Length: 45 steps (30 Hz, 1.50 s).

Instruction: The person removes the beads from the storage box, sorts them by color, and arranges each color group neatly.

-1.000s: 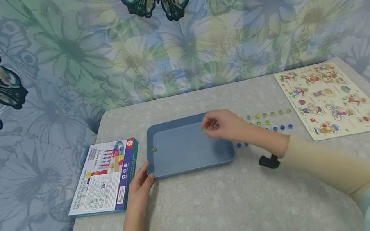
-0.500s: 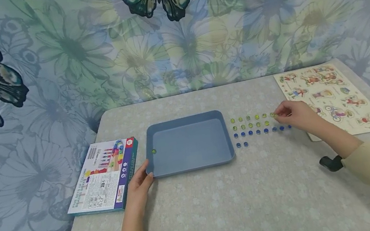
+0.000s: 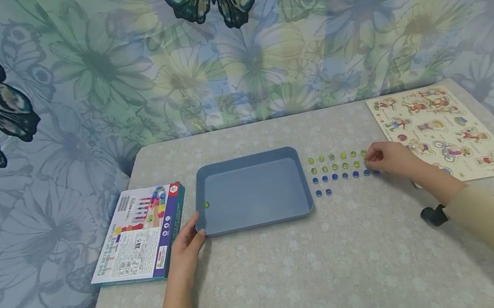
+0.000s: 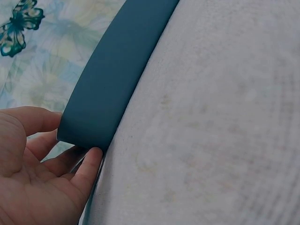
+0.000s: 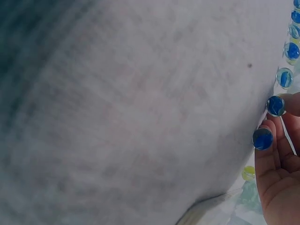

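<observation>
At the near left corner of the blue-grey tray, my left hand holds the rim between thumb and fingers; the left wrist view shows the thumb low against its outer side. One green marble lies inside near the left wall. My right hand is low over the right end of the marble rows, fingertips together on a green marble that they mostly hide. Green marbles lie in two rows, with blue marbles in front. Two blue marbles overlap the fingers in the right wrist view.
A boxed game with a printed back lies left of the tray, close to my left hand. A wooden picture puzzle board lies at the back right, partly behind my right forearm. Patterned curtain hangs behind the table.
My right hand has gone from above the tray to the right end of the marble rows, carrying a green marble, then shifted slightly nearer. The marble in the tray has rolled slightly nearer.
</observation>
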Available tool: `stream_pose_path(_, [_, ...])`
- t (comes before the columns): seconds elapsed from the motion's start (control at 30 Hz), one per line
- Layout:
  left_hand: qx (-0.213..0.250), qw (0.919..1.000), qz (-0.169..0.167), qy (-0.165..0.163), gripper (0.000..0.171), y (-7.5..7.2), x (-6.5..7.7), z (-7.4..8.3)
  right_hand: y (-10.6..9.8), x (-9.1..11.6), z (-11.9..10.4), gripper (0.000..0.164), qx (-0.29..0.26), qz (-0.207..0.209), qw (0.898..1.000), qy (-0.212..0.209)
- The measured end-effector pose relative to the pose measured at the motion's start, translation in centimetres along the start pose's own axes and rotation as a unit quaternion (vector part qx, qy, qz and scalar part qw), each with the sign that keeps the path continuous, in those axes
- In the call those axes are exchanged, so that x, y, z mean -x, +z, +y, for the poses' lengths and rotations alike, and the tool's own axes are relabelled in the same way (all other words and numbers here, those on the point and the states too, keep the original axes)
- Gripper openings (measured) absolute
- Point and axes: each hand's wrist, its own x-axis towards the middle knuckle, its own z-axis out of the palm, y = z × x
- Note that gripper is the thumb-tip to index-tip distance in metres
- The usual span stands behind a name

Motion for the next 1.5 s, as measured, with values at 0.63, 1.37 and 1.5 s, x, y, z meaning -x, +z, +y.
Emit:
stream_pose_path(0.63, [-0.006, 1.0000, 0.002, -0.001, 0.047, 0.0, 0.0, 0.1, 0.2, 0.0, 0.0, 0.014, 0.000, 0.000, 1.000, 0.001])
stream_pose_path(1.37, [-0.002, 0.9999, -0.007, -0.014, 0.049, -0.1, 0.4, 1.0, 3.9, -0.9, -12.4, 0.021, -0.109, 0.027, 0.976, -0.185])
stream_pose_path(1.5, [0.002, 0.9998, -0.007, -0.021, 0.048, 0.0, 0.3, 1.0, 6.4, -1.7, -15.6, 0.023, -0.126, -0.009, 0.970, -0.205])
